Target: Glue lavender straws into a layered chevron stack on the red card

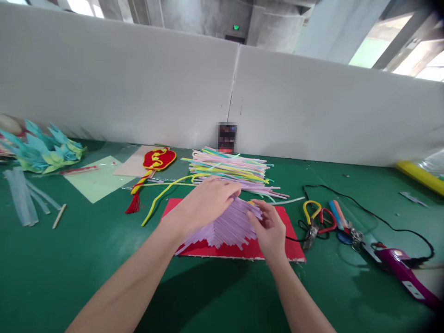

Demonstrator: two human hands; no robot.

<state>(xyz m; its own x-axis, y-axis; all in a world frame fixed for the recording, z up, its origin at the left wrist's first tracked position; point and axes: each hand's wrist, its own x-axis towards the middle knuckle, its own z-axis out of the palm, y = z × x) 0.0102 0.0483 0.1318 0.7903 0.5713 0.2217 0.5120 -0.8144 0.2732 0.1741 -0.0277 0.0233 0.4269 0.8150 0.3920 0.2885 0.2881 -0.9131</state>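
Note:
A fan-shaped sheet of purple pipe cleaners (225, 229), laid side by side in slanting rows, is over a red board (287, 231). My left hand (208, 201) reaches across its upper left part, fingers curled down and closed on the upper edge; the fingertips are partly hidden. At the right edge, my right hand (270, 226) pinches the pipe cleaner ends between thumb and fingers. A small orange-yellow bit shows behind those ends, too covered to name. Just beyond my hands lies a pile of loose pastel pipe cleaners (232, 166).
Right of the board lie pliers (312, 226), scissors (342, 217) and a purple corded tool (398, 268). A red-yellow tasselled ornament (159, 159), pale green paper (100, 178), glue sticks (22, 199) and a teal paper flower (45, 148) are leftward. A white partition (138, 88) stands behind.

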